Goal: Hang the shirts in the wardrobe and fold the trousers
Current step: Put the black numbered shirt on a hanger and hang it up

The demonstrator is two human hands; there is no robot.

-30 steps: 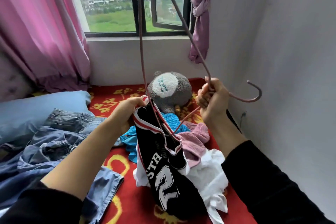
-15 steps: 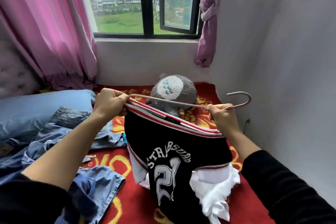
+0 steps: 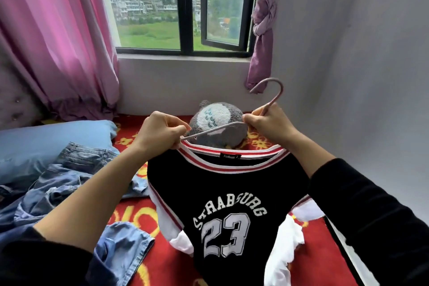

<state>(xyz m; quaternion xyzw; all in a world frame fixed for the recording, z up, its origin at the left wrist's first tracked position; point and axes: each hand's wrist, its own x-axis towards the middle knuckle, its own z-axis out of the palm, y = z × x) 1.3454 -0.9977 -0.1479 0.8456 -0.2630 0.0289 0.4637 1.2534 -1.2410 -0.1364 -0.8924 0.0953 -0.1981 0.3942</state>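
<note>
Since half a second ago the hanger [image 3: 213, 131] has turned from lying almost flat to standing with its hook up, and the two hands have come closer together, so the black shirt [image 3: 222, 193] now hangs open toward the camera.

Nearest, the shirt's body drops over the red bedcover [image 3: 144, 216] and a white garment [image 3: 290, 239]. It is held up, I judge, so that its weight pulls the shoulders straight on the wire. At the collar the left hand [image 3: 160, 133] pinches the striped edge where the hanger arm enters, probably to draw the cloth over that arm. The right hand [image 3: 269, 123] has its fingers curled round the hanger just under the hook, which keeps the frame steady. The hanger's other arm is hidden. The jeans [image 3: 69, 169] lie crumpled to the left, not yet folded. Behind the hands sits a plush toy [image 3: 218, 121], and farther away is the window [image 3: 185, 7]. No wardrobe is visible.
</note>
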